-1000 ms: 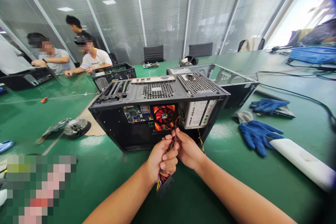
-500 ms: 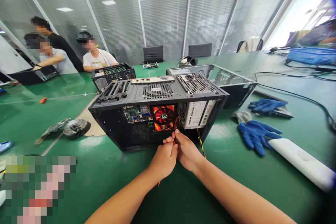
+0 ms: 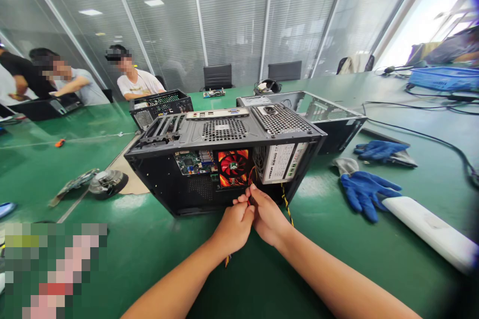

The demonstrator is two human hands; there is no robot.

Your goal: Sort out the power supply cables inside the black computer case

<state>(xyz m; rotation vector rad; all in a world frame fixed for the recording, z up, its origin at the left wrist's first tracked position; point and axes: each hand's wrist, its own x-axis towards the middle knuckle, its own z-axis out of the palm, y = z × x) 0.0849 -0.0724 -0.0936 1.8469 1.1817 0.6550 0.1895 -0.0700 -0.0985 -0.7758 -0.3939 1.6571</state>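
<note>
An open black computer case (image 3: 224, 134) lies on the green table in front of me. Inside it are a motherboard (image 3: 190, 161), a red and black cooling fan (image 3: 232, 166) and a power supply (image 3: 281, 163) with a white label. Thin red and yellow power cables (image 3: 253, 176) run from the power supply down to my fingers. My left hand (image 3: 235, 224) is closed, pinching the cables at the case's near edge. Against it, my right hand (image 3: 268, 214) pinches the same cables. The fingers hide the cable ends. A yellow and black cable (image 3: 286, 203) hangs beside my right hand.
Blue gloves (image 3: 364, 189) and a white oblong object (image 3: 430, 232) lie at right. Another case (image 3: 333, 129) stands behind mine. A metal heatsink-like part (image 3: 107, 183) sits at left. Co-workers (image 3: 136, 82) are across the table at the far left, near a blue basket-free stretch of cases.
My hands stay almost where they were, still pinching the cables. At the far left, a standing person in black has moved further left and lower. The view has shifted very slightly.
</note>
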